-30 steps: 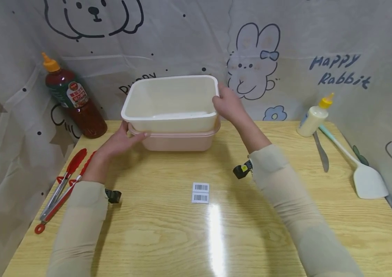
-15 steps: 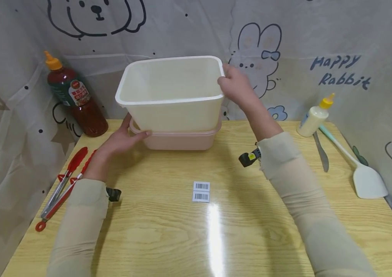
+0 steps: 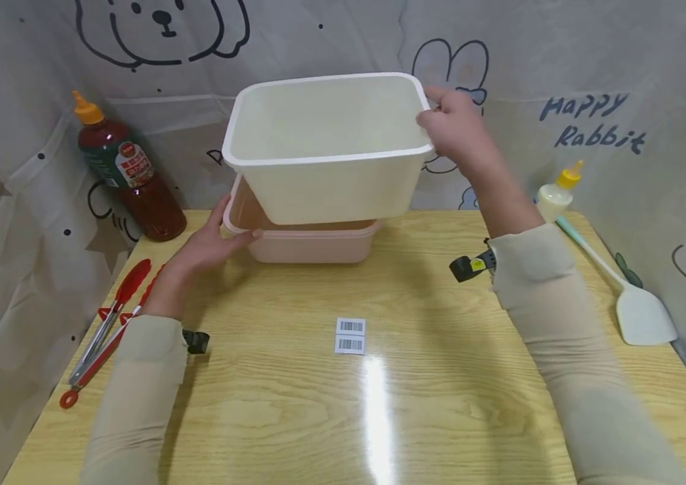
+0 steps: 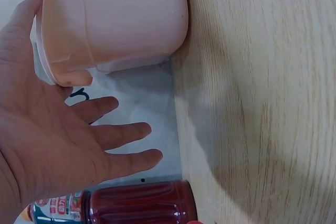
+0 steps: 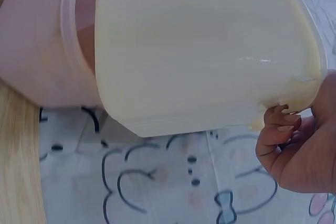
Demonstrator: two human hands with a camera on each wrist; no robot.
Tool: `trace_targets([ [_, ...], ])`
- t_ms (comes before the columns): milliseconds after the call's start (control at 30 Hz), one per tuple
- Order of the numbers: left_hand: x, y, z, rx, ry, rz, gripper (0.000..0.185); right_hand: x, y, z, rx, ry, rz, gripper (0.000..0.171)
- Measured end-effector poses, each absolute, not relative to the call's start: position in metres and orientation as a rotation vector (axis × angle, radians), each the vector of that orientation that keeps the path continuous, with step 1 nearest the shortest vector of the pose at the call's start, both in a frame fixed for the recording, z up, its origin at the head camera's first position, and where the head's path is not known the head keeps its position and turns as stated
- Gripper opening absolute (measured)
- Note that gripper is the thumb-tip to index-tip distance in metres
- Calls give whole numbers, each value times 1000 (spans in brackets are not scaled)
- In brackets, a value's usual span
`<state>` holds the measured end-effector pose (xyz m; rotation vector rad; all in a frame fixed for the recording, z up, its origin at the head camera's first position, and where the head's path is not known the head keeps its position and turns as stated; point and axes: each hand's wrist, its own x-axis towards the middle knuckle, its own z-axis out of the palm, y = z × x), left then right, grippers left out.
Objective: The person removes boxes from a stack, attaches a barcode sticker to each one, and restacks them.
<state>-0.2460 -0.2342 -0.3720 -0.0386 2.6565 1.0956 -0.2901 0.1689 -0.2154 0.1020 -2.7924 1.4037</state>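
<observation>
My right hand [image 3: 452, 131] grips the white tub [image 3: 325, 145] rim at frame top, flat-fingered left hand [image 3: 212, 246] steadying the pink tub [image 3: 309, 242], so I'd lift straight.

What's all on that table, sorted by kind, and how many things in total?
Tubs: 2, cream tub held by the right hand, pink tub steadied by the left hand
Bottles: 2, sauce bottle, white squeeze bottle
Utensils: 2, red tongs, spatula
Barcode labels: 2
Total: 8
</observation>
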Motion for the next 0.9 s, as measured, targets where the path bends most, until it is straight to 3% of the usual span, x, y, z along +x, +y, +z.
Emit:
trace_targets([
  [900, -243, -233, -370, 8, 2708, 1018, 110, -260, 327, -232, -77, -2741, 1457, 59],
])
